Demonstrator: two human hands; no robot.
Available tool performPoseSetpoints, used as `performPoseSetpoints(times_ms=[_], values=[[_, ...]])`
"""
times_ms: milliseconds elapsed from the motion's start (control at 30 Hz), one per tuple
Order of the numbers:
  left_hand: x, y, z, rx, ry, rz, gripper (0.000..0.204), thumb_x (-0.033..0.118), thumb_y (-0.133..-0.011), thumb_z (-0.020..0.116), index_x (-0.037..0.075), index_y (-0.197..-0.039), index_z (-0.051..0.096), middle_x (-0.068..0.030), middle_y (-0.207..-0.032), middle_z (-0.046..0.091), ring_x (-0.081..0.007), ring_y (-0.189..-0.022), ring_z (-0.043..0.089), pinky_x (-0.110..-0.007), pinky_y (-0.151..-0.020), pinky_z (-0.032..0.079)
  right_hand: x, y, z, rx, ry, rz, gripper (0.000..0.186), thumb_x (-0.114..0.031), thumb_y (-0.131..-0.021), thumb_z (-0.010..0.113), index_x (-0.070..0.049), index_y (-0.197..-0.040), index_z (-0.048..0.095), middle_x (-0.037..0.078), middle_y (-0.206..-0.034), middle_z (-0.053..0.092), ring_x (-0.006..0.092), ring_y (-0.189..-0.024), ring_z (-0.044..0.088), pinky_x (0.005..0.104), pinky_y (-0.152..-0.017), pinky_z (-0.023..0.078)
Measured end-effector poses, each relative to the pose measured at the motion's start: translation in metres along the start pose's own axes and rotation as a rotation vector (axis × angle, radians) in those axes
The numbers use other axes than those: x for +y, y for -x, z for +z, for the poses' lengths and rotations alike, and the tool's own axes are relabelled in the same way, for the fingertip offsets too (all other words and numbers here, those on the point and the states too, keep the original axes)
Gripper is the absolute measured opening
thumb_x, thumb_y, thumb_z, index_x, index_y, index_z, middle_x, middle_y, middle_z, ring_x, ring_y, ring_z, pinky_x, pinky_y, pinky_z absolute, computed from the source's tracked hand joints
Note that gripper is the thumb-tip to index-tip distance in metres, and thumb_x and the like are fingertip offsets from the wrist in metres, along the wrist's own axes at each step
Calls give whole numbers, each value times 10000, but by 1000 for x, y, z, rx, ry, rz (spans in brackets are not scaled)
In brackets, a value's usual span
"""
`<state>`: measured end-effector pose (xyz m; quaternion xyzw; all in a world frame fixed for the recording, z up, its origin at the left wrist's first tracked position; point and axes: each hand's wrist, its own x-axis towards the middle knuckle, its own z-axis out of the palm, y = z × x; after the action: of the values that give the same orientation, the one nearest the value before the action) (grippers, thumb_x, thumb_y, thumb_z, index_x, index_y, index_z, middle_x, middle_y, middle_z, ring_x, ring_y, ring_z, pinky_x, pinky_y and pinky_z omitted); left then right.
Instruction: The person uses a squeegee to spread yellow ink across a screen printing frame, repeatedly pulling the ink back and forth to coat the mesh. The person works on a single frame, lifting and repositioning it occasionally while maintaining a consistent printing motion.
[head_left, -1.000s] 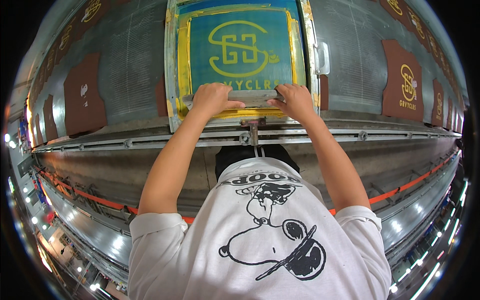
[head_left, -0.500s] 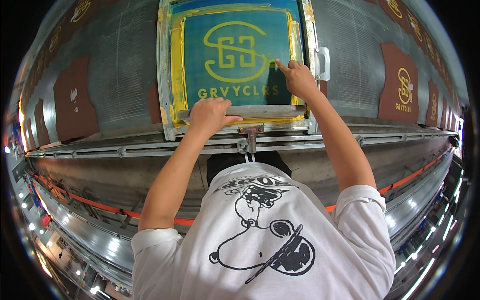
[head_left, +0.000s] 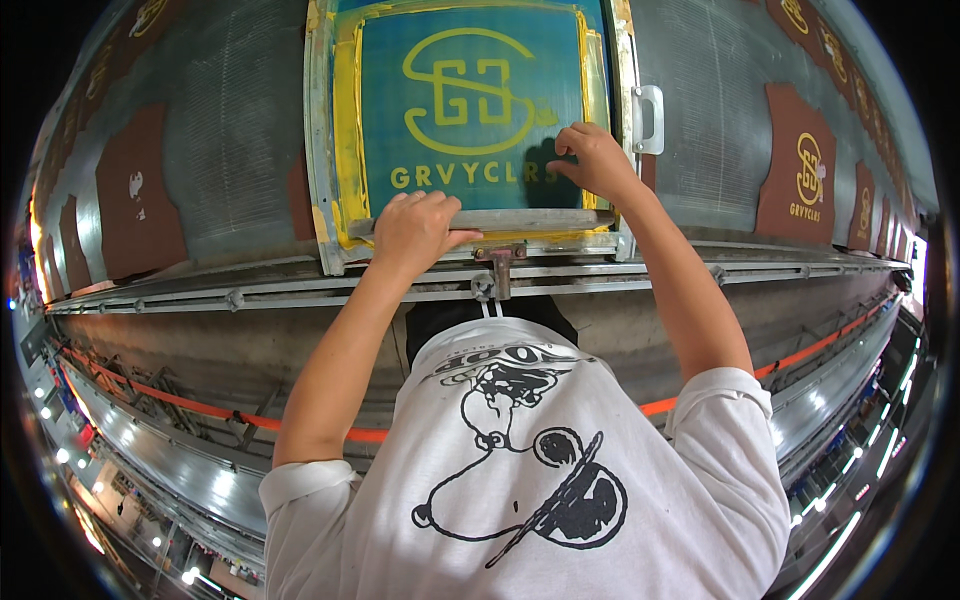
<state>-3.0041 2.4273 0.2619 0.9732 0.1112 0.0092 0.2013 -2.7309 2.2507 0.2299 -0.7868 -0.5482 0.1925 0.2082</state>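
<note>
A screen-printing frame (head_left: 627, 120) with blue-green mesh and a yellow logo with lettering lies in front of me. Yellow ink or tape smears line its inner edges. Along its near end lies a long flat squeegee (head_left: 540, 218). My left hand (head_left: 415, 225) grips the squeegee's left part, fingers over the top and thumb along the near side. Above the right side of the mesh, my right hand (head_left: 597, 163) holds nothing; its fingers are bent, with a gap between index finger and thumb. Its shadow falls on the mesh beside the lettering.
A white handle (head_left: 648, 120) sticks out from the frame's right side. Brown fabric pieces (head_left: 797, 175) lie on the grey table (head_left: 700, 130) to both sides, several with printed logos. A metal rail (head_left: 380, 292) with a clamp (head_left: 503, 262) runs along the near edge.
My right index finger, stretched out to the logo's right before, has drawn back and curled, and the hand sits slightly lower. My left hand stays on the squeegee.
</note>
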Motion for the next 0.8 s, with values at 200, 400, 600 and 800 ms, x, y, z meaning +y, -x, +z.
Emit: performPoseSetpoints(times_ms=[200,400,600,800], values=[[-2,0,5,53,-7,27,487,565,-693,814,110,-806,682,-21,-717,628,-225,-756,656,-362,-697,501,10,-5,8,73,217,-9,270,-201,-776,832,-49,-838,617,107,-813,638,320,-786,634,443,-721,514],[-6,-5,5,-44,-4,-10,554,622,-714,774,88,-838,698,-44,-739,645,-253,-775,670,-392,-689,517,5,6,-22,502,-21,324,220,-212,-840,797,-37,-857,664,107,-793,660,271,-726,646,386,-658,511],[-23,-52,-11,-448,50,-120,830,742,-687,733,43,-1135,748,-172,-1012,741,-356,-970,700,-469,-816,555,36,40,-37,641,-176,563,215,-231,-905,751,-31,-979,724,78,-821,697,153,-709,619,307,-682,507],[-37,-76,-4,-565,183,-169,844,724,-602,819,4,-1038,763,-215,-946,733,-376,-952,701,-460,-847,547,49,54,-44,710,-240,629,235,-231,-939,723,-15,-1032,716,43,-898,700,115,-800,620,279,-760,510]])
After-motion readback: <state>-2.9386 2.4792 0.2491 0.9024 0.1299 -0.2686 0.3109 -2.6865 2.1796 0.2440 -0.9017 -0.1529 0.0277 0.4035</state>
